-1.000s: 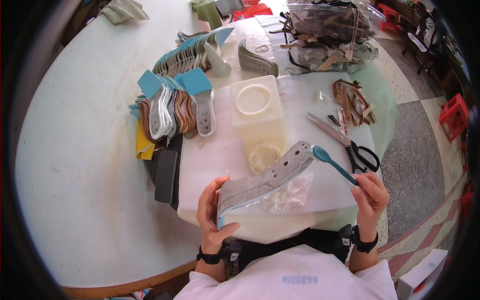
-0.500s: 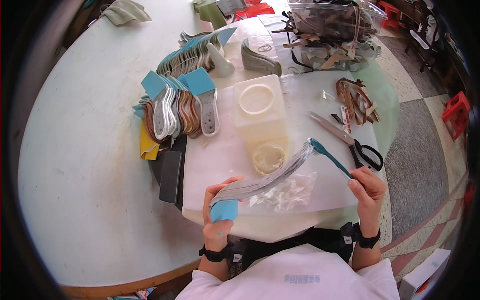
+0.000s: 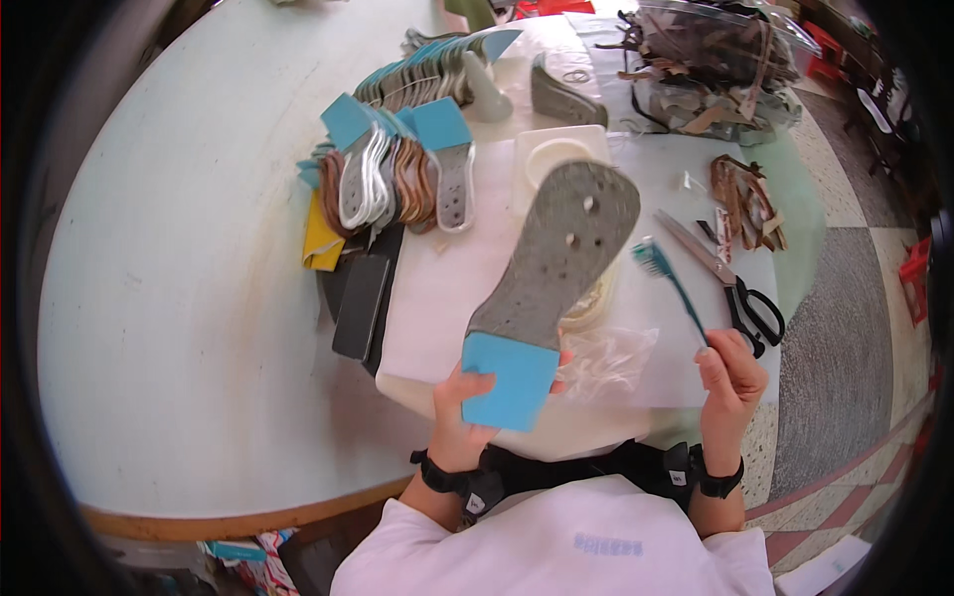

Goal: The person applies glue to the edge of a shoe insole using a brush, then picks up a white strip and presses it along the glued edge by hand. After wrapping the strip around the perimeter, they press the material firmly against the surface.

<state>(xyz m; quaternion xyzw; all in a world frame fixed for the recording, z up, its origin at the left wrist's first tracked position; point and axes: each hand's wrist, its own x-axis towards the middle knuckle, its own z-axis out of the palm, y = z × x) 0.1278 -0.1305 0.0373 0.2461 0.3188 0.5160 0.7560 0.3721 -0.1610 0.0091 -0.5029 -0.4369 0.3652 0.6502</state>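
Observation:
My left hand (image 3: 459,422) grips a grey insole (image 3: 542,278) by its light-blue heel end, thumb on the blue face. The insole is tilted up with its broad flat side showing; a few holes mark the forefoot. In my right hand (image 3: 733,382) a teal toothbrush (image 3: 684,296) is pinched by the handle, its bristle head raised to the right of the insole and apart from it. Behind the insole stands a cut-open whitish plastic jug (image 3: 522,184), largely hidden, with pale stuff in its opening. A crumpled clear plastic bag (image 3: 621,366) lies below it.
Rows of insoles (image 3: 397,184) stand at the back left, beside a black box-like block (image 3: 362,308) and a yellow piece (image 3: 321,238). On the right lie black-handled scissors (image 3: 730,283) and brown strips (image 3: 745,204). A clear bin of scraps (image 3: 711,70) is at the back.
My left hand has turned the insole from edge-on to flat face up and moved it slightly right. The toothbrush has come away from the insole's tip. The view has shifted.

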